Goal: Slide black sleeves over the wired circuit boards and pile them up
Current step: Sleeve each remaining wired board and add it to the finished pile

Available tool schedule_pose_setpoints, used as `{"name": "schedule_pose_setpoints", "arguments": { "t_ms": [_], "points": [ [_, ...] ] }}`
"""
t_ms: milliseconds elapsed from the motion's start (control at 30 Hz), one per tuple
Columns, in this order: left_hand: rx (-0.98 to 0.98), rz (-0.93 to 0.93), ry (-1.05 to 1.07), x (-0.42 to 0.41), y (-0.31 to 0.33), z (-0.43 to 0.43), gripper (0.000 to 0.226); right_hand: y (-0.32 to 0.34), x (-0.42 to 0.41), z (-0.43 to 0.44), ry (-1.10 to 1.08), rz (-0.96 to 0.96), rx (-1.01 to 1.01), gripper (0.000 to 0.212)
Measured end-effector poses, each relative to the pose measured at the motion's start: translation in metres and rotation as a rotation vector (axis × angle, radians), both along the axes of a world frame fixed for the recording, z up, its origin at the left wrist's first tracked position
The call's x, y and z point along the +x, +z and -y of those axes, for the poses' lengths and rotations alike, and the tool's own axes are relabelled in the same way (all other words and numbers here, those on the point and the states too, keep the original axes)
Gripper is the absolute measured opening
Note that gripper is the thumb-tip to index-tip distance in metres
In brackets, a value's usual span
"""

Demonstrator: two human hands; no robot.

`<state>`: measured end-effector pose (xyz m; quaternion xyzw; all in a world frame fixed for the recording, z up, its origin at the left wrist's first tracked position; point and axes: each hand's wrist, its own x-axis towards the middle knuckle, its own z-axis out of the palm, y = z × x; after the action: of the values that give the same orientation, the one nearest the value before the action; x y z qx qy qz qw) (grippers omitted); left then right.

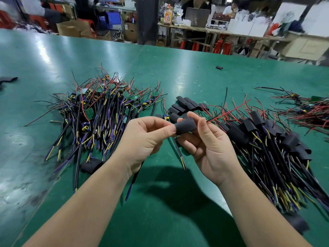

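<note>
Matte black sleeve (185, 128) is a flattened tube. Your left hand (142, 138) pinches its end; your right hand (206, 147) clamps fingers (195, 115) round it.

On the table (53, 56), a pile of bare wired boards (99, 111) lies to the left. A pile of sleeved boards (267, 145) lies to the right. Between them and a little farther off sits a heap of loose sleeves (185, 106). The left hand (142, 138) and right hand (208, 145) meet over the gap, nearer than that heap, both pinching a sleeve (185, 127). A stray sleeve (90, 164) lies at the near edge of the left pile, and another stray (8, 79) at the table's left edge. A lone sleeve (219, 67) lies far back, right of centre. A tangle of wires (306, 107) lies at the right edge, behind the sleeved boards.
</note>
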<state>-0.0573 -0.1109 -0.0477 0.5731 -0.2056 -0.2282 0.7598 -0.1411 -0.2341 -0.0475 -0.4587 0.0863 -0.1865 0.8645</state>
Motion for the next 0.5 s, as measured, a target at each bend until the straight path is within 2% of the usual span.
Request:
{"name": "schedule_pose_setpoints", "arguments": {
  "t_ms": [167, 300, 367, 433, 467, 500],
  "points": [
    [0.031, 0.049, -0.022, 0.0, -0.001, -0.001, 0.013, -0.002, 0.001, -0.003, 0.023, 0.021, 0.042, 0.033],
    [0.028, 0.024, -0.238, 0.002, 0.001, -0.008, 0.02, 0.005, 0.0, 0.003, -0.023, -0.015, 0.066, 0.037],
    [0.039, 0.041, -0.266, 0.005, 0.003, -0.011, 0.019, 0.012, 0.0, 0.009, -0.082, -0.029, 0.051, 0.033],
    [0.099, 0.096, -0.081, 0.015, 0.001, -0.014, 0.016, 0.021, -0.002, 0.021, -0.2, -0.037, -0.009, 0.027],
    [0.214, 0.197, 0.099, 0.023, -0.002, -0.017, 0.018, 0.027, -0.004, 0.028, -0.284, -0.047, -0.097, 0.026],
    [0.428, 0.377, 0.313, 0.032, -0.007, -0.02, 0.016, 0.032, -0.008, 0.037, -0.389, -0.062, -0.233, 0.025]
  ]
}}
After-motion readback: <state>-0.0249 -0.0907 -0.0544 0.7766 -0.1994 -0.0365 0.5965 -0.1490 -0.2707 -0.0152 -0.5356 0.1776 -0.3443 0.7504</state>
